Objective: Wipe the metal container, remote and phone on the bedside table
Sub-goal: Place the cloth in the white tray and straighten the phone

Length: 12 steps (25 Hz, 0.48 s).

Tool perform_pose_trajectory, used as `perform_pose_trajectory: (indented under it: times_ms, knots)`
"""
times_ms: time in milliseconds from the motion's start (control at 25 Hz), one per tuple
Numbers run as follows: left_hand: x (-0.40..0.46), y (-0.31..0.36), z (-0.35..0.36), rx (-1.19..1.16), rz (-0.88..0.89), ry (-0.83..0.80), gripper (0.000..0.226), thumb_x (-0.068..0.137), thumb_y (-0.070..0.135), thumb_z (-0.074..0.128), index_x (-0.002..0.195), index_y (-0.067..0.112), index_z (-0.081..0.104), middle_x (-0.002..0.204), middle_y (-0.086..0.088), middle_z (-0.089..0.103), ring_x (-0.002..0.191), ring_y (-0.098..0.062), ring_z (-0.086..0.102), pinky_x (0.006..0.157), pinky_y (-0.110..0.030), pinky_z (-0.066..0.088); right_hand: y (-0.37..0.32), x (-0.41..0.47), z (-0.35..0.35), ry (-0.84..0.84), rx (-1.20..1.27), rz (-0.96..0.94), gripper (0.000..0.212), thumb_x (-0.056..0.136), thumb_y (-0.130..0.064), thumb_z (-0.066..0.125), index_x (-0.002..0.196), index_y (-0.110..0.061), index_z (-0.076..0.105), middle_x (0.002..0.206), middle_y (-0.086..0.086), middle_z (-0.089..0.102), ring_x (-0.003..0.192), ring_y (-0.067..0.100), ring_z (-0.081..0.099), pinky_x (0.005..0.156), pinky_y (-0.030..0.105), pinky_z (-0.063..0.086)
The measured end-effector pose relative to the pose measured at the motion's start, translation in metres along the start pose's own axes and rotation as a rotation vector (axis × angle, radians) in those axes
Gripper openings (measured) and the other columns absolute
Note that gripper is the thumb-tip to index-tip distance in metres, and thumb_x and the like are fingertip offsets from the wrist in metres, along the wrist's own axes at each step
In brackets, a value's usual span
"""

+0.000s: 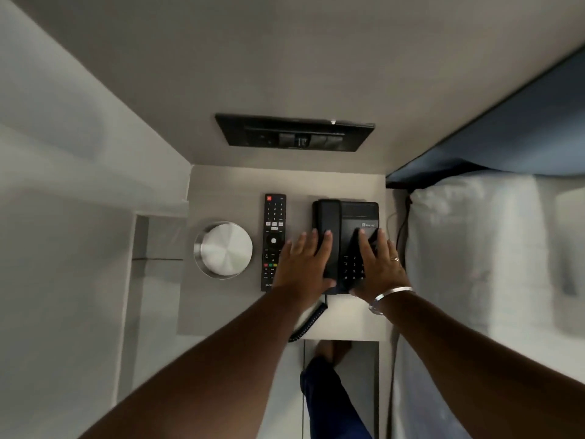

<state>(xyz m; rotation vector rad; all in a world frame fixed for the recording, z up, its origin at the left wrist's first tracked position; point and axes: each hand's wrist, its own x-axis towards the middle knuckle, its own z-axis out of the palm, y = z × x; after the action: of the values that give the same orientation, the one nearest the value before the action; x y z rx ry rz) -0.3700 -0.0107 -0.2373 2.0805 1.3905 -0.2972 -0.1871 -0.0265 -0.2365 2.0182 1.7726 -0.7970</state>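
Black plastic desk phone (346, 245) sitting on the pale tabletop (345, 321), right of the remote (274, 240) and the steel container (223, 249). Looking rigid and light, liable to slide; best steadied at the base, minding the loose handset and coiled cord (308, 324). Left hand (305, 267) lying flat across the handset, grip spread; right hand (378, 267) pressing flat on the keypad, grip likewise spread, pinching nothing. No cloth showing.

A hotel-like bedroom: bedside table (221, 312) with phone (351, 217), beside white bed (474, 248).
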Motion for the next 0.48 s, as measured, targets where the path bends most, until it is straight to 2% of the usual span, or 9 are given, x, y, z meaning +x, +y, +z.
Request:
perform_pose_trajectory:
  times_ms: [80, 200, 320, 400, 480]
  knots:
    - [0.006, 0.005, 0.011, -0.008, -0.026, 0.022, 0.105, 0.087, 0.049, 0.064, 0.154, 0.024, -0.012, 0.165, -0.015, 0.001, 0.150, -0.036, 0.003, 0.119, -0.053, 0.010, 0.002, 0.007, 0.005, -0.009, 0.034, -0.008, 0.125, 0.063, -0.040, 0.084, 0.149, -0.036, -0.007, 0.159, 0.018, -0.009, 0.144, 0.044, 0.008, 0.108, 0.054, 0.032]
    - [0.006, 0.004, 0.014, -0.001, -0.017, 0.047, 0.103, 0.088, 0.050, 0.062, 0.153, 0.023, -0.012, 0.164, -0.016, 0.002, 0.150, -0.036, 0.004, 0.119, -0.054, 0.010, -0.003, 0.008, 0.002, 0.016, 0.021, 0.013, 0.114, 0.071, -0.037, 0.079, 0.150, -0.032, -0.003, 0.159, 0.019, -0.009, 0.144, 0.043, 0.011, 0.108, 0.054, 0.035]
    - [0.009, -0.016, -0.001, -0.039, 0.015, 0.118, 0.089, 0.093, 0.054, 0.050, 0.154, 0.024, -0.008, 0.165, -0.012, 0.008, 0.151, -0.033, 0.007, 0.119, -0.052, 0.009, -0.021, -0.008, -0.001, 0.242, 0.001, 0.001, 0.102, 0.075, -0.027, 0.074, 0.151, -0.025, 0.007, 0.159, 0.020, 0.006, 0.143, 0.042, 0.016, 0.110, 0.055, 0.031]
    - [0.014, -0.050, -0.018, 0.013, 0.006, 0.192, 0.082, 0.095, 0.051, 0.045, 0.155, 0.022, -0.002, 0.165, -0.011, 0.012, 0.151, -0.032, 0.009, 0.119, -0.051, 0.009, -0.051, -0.022, 0.002, 0.426, 0.059, -0.141, 0.089, 0.075, -0.016, 0.067, 0.149, -0.023, 0.019, 0.156, 0.018, 0.019, 0.141, 0.039, 0.024, 0.110, 0.054, 0.031]
    - [0.024, -0.090, -0.036, 0.167, -0.011, 0.142, 0.087, 0.092, 0.052, 0.050, 0.155, 0.023, -0.001, 0.166, -0.012, 0.006, 0.151, -0.033, 0.003, 0.119, -0.053, 0.007, -0.089, -0.026, 0.013, 0.412, 0.033, -0.325, 0.083, 0.075, -0.021, 0.065, 0.147, -0.023, 0.023, 0.155, 0.016, 0.026, 0.140, 0.037, 0.028, 0.110, 0.052, 0.026]
